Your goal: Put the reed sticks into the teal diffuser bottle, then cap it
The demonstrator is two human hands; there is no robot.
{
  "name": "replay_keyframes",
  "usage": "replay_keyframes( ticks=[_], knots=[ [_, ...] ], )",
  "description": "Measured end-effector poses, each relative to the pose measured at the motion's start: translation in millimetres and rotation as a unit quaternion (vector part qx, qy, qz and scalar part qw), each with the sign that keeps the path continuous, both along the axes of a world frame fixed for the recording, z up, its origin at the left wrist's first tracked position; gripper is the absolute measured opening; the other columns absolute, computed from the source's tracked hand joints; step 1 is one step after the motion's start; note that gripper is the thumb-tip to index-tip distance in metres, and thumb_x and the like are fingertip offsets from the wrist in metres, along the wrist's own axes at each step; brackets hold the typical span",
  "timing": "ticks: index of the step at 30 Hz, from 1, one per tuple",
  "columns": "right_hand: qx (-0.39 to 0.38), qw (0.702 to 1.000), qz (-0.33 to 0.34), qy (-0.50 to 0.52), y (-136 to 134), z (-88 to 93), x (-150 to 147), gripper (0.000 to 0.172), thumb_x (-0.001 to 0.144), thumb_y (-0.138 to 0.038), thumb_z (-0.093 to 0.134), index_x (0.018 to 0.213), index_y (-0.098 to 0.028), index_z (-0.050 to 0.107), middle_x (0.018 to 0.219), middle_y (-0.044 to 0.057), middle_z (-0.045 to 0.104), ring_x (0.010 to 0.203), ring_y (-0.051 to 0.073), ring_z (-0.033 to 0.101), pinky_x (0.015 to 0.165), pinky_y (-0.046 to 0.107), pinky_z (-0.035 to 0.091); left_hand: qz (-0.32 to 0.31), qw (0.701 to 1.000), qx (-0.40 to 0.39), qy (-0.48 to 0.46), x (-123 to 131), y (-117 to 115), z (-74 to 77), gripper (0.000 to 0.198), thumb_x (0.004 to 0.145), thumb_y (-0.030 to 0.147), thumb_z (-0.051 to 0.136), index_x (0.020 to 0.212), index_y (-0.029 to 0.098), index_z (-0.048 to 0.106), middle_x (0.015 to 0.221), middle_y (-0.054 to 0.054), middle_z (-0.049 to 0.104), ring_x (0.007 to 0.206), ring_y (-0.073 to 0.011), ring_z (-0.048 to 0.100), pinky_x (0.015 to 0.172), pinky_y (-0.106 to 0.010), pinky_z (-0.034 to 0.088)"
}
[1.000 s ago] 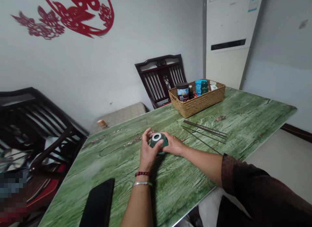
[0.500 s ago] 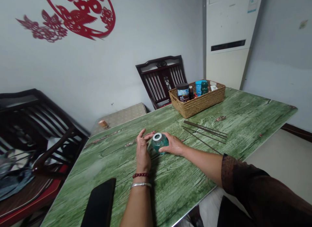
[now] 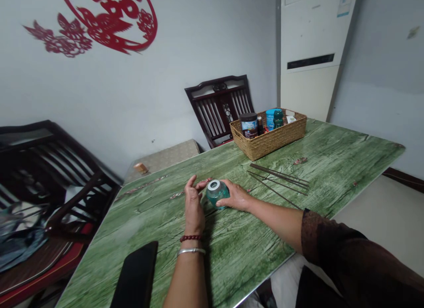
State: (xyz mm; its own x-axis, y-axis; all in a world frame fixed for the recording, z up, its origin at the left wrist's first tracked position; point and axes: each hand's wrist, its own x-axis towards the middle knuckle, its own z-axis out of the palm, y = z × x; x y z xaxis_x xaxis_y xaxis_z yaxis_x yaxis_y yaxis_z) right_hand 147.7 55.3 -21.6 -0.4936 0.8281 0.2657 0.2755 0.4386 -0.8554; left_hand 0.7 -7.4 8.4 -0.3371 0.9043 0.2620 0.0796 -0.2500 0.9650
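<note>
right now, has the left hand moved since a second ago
Yes: the left hand has shifted slightly left, away from the bottle, judged against the wicker basket.

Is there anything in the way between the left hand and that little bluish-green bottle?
Nothing visible: only the green tabletop shows in the gap between the left hand and the bottle. The right hand holds the bottle's opposite side, and the thin dark sticks lie off to the right.

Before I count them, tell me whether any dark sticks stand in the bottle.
No, nothing protrudes from the bottle; the dark sticks lie on the green table.
</note>
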Motion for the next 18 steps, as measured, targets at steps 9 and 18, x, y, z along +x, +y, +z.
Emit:
replay_keyframes(
  ticks=[9,18],
  knots=[
    [-0.003,1.000,-0.004,-0.003,-1.9,2.3,0.4,0.078,0.065,-0.036,0.083,0.134,-0.020,0.050,0.121,0.009,0.066,0.112,0.028,0.061,0.091,0.037,0.047,-0.033,0.999,0.037,0.002,3.3,0.7,-3.1,0.061,0.091,0.067,0.039,0.142,0.033,0.043,0.121,-0.006,0.065,0.125,-0.0208,0.055,0.104,-0.036,0.040],
    [-0.004,1.000,-0.004,-0.012,-1.0,2.8,-0.1,0.079,0.064,-0.033,0.083,0.135,-0.021,0.049,0.120,0.007,0.067,0.109,0.026,0.062,0.089,0.035,0.047,-0.050,0.996,0.063,0.024,-1.9,5.7,-10.4,0.077,0.082,0.050,0.067,0.148,0.032,0.032,0.144,-0.012,0.050,0.132,-0.0254,0.049,0.110,-0.042,0.035]
  ],
)
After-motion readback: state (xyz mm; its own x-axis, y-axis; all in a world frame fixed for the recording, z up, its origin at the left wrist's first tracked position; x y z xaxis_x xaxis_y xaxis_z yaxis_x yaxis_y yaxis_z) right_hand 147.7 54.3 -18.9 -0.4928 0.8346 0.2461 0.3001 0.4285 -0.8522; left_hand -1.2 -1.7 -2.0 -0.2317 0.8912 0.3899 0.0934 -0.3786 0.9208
